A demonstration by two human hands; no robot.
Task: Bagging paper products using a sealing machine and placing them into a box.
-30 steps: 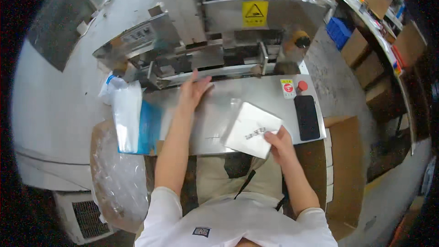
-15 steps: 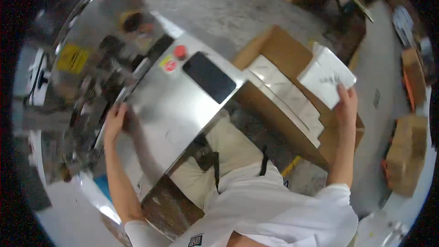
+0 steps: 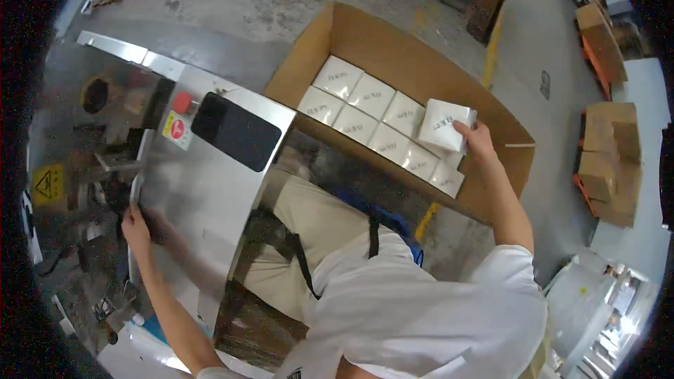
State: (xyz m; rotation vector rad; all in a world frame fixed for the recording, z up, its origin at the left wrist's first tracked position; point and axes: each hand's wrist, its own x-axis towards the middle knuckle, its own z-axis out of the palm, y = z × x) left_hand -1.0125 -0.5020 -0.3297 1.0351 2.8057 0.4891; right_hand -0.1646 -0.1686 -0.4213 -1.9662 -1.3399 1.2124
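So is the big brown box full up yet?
Not full. The cardboard box holds white packets along one side only; the right hand holds another packet above them.

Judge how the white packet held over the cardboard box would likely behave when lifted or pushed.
The white packet is probably light: the right hand holds it by one corner. It looks flat and fairly stiff, keeping its square shape. It seems unlikely to roll; like packets lie flat in rows in the cardboard box.

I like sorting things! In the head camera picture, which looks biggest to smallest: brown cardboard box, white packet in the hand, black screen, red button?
1. brown cardboard box
2. black rectangular screen
3. white packet in the right hand
4. round red button
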